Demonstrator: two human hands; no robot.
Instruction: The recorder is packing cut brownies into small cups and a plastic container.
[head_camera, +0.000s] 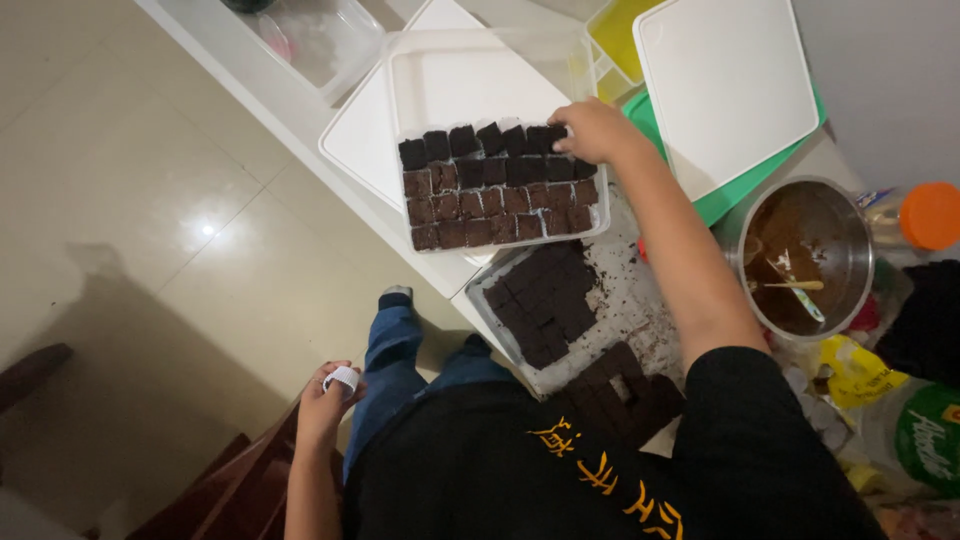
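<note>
Dark brown brownie squares (495, 190) fill a clear plastic container (497, 140) in neat rows at upper centre of the frame, on a white table (300, 105). The right hand (597, 131) rests at the container's upper right corner, fingers curled around one square in the top row; whether the piece is gripped or only being pressed into its slot is hard to tell. The left hand (325, 400) hangs low at lower left, off the table, fingers clenched around a small white paper cup (342, 378).

Step in hand, by my reading: packing cut pieces into the container, top row nearly full. The next move would call for settling this piece flush with its neighbours, then lifting another from the foil-lined tray (620, 300) just below, where a slab of cut brownie (543, 303) lies.

More cut pieces (620, 395) sit at the tray's near end, partly hidden by the black shirt. A steel pot (805, 258) of brown batter with a utensil stands at right. A white lid (725, 85) overlies something green, mostly covered. Items at far right are cut off.
</note>
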